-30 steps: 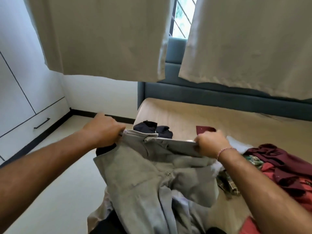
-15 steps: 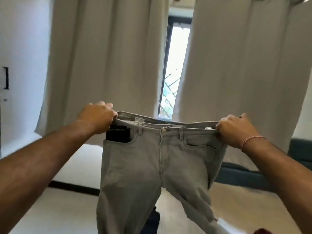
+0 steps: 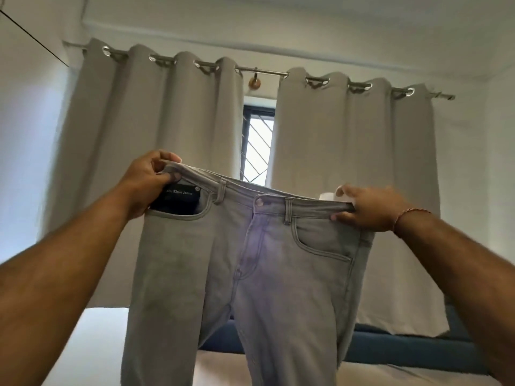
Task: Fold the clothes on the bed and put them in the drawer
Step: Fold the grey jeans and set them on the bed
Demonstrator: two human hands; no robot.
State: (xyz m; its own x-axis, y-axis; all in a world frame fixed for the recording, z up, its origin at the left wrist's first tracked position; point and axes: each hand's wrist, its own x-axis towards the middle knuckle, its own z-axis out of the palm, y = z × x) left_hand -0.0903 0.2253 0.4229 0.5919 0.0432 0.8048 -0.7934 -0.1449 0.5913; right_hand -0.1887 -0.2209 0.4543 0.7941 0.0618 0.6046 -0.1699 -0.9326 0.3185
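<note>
Grey denim hung full length in front of the person: a pair of pale jeans (image 3: 259,263) was held up in the air by its waistband, front side facing the wearer of the camera, button and fly in the middle. The left hand (image 3: 145,185) pinched the waistband's left end, thumb in front just above a dark label, fingers curled over the top edge. The right hand (image 3: 367,208) gripped the opposite end, thumb underneath and fingers over the band. Both hands were closed on cloth and stood well apart, so the band was drawn taut and nearly level, the left end a little higher. From that line the legs dropped straight down and ran out of the bottom of the view, so the garment's long axis was vertical, below and between the two hands, with neither hand clearly nearer to it than the other. Behind the jeans were beige curtains (image 3: 167,140) on a rod, a strip of window between them, and low down the blue headboard (image 3: 404,349) and a pale stretch of the bed (image 3: 220,369). I judged that the fold would begin by bringing one hand across to the other, laying leg upon leg before lowering it to the bed.
</note>
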